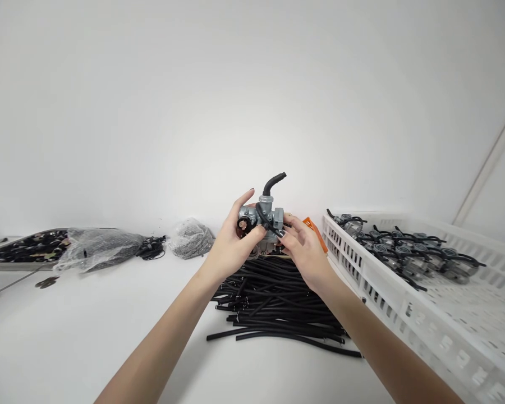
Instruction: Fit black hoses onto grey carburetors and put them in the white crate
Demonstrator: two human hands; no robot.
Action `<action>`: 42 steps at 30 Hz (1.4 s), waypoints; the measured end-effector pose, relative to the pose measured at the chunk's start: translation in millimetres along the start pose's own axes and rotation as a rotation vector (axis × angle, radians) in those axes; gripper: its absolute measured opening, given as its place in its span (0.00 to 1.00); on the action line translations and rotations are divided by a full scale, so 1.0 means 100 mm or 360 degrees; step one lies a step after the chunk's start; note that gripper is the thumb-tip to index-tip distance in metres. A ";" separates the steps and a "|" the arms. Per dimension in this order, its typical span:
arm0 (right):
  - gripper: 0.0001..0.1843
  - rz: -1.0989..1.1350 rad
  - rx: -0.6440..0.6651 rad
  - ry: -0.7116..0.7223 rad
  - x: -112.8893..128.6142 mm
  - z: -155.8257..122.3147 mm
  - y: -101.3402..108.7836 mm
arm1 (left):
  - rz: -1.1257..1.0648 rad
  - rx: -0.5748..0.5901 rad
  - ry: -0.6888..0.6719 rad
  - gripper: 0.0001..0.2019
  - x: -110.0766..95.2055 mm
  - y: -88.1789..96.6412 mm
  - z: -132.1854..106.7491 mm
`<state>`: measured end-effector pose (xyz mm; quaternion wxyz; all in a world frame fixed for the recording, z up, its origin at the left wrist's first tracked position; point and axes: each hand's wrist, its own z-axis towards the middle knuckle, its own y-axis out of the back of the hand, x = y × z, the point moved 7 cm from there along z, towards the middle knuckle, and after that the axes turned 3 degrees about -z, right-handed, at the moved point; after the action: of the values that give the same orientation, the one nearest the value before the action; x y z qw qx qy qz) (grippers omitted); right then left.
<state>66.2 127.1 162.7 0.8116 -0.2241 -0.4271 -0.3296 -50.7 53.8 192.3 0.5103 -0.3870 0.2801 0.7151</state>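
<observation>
Both hands hold a grey metal carburetor [267, 216] up over a pile of black rubber hoses [278, 297]. A bent black rubber boot sticks up from its top, and a short black hose crosses its front. My left hand [235, 238] is closed around the left side, thumb on the front and index finger stretched up behind. On the right, my right hand [305, 247] grips the body's side, with thumb and fingers at the lower end of the short hose. Its fingertips partly cover that end.
A white plastic crate [387, 286] on the right holds several carburetors [421, 252]. Behind my right hand leans an orange plastic piece [315, 233]. Leftward are clear plastic bags [105, 247] of dark parts, a tray [25, 247] of small black parts and metal discs [46, 282].
</observation>
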 end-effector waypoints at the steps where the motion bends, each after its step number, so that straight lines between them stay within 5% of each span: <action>1: 0.23 -0.0002 0.0023 0.0008 0.01 0.00 0.00 | 0.0005 0.0014 0.0009 0.34 0.00 0.01 0.00; 7: 0.23 -0.0149 0.0210 0.0043 0.06 -0.02 -0.05 | -0.0153 0.0178 0.0220 0.27 0.04 0.12 0.01; 13: 0.19 -0.0473 0.0233 0.0190 0.22 -0.11 -0.06 | -0.0624 -0.0154 0.0508 0.25 0.13 0.25 0.06; 19: 0.14 -0.0668 -0.0190 0.0426 0.50 -0.09 0.21 | -0.1011 0.0342 0.0812 0.29 0.29 -0.14 -0.02; 23: 0.15 -0.0587 -0.0021 0.0509 0.51 -0.05 0.21 | -0.0950 0.0675 0.0988 0.30 0.40 -0.38 -0.16; 27: 0.09 -0.0551 0.0046 0.0614 0.49 -0.07 0.17 | -0.0889 0.0754 0.1082 0.30 0.48 -0.44 -0.23; 33: 0.08 -0.0485 0.0078 0.0641 0.48 -0.09 0.11 | -0.0943 0.0659 0.1101 0.28 0.50 -0.39 -0.20; 36: 0.12 -0.0506 0.0053 0.0601 0.48 -0.09 0.12 | -0.0920 0.0389 0.1010 0.26 0.47 -0.30 -0.12; 42: 0.44 -0.0631 0.0220 0.0272 0.21 -0.10 -0.07 | -0.0603 -0.0219 0.0286 0.24 0.23 -0.03 0.05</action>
<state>74.8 108.7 175.7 0.7777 -0.0509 -0.4141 -0.4703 -53.9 70.7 175.9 0.5809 -0.5287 0.1973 0.5865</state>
